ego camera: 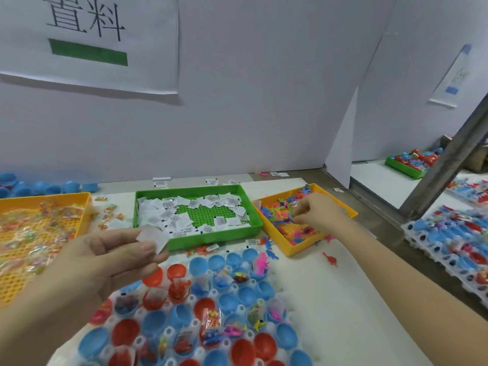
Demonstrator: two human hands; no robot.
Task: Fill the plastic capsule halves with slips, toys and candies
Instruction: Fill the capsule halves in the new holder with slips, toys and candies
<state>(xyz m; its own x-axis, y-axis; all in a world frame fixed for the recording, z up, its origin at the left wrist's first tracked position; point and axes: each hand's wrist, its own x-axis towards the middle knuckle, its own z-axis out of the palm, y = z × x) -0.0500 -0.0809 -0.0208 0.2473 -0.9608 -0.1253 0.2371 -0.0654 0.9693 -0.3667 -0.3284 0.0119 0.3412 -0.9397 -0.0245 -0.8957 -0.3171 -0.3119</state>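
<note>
Left hand (111, 256) pinches slip (154, 237); right hand (318, 213) reaches into toys (282, 212).

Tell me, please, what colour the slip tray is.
The tray is green, seen best in head view.

- The green plastic tray of white slips (211, 240) stands between the left orange plastic tray (45, 198) and the right orange plastic tray (280, 244). Both gaps are narrow, and loose candy bags (111, 215) lie in the left one.
- The grey wall panel (250, 114) closes the far side.
- The forearm of the right hand (317, 212) crosses the bare white table (330, 299).
- The left hand (105, 257), pinching a white paper slip (155, 237), hangs over the far-left corner of the white rack of capsule halves (241, 309).
</note>
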